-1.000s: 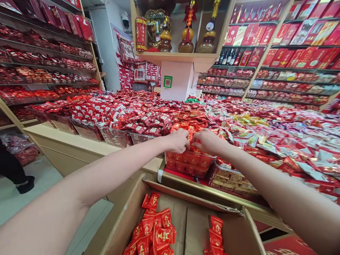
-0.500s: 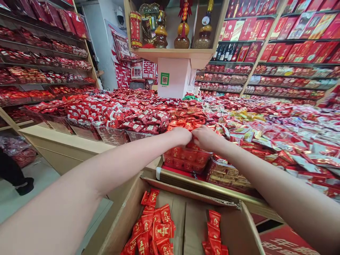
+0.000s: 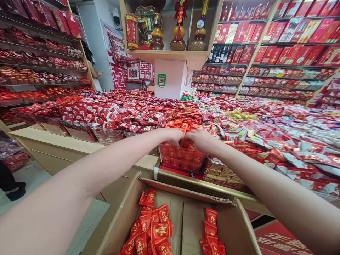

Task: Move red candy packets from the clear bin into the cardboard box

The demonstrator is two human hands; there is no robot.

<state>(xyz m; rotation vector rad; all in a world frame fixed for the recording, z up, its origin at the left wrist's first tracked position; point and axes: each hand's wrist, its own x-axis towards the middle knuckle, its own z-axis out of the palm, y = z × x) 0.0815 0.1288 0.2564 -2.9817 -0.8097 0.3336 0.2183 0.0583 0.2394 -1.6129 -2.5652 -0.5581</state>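
Both my arms reach forward over a clear plastic bin (image 3: 183,159) filled with red wrapped candies (image 3: 170,151). At the bin's top, my left hand (image 3: 173,136) has its fingers curled down among the candies. Close beside it on the right, my right hand (image 3: 200,139) is bent the same way, fingers curled at the candies. The fingertips of both hands are largely hidden, so what they grip is unclear. Below the hands, an open cardboard box (image 3: 183,187) holds more red candies with gold lettering, a larger pile (image 3: 154,226) at left and a smaller one (image 3: 212,230) at right.
Bins of wrapped sweets (image 3: 79,132) line the counter (image 3: 53,145) on the left. A bin of gold-wrapped sweets (image 3: 220,173) sits right of the red one. A pillar (image 3: 170,78) carries a display cabinet (image 3: 170,54). Another person's foot (image 3: 16,191) shows at far left.
The view has swung slightly, shifting most things a little left. My hands stay at the red candy bin, with a slightly wider gap between them. A person's arm now shows by the left shelf.
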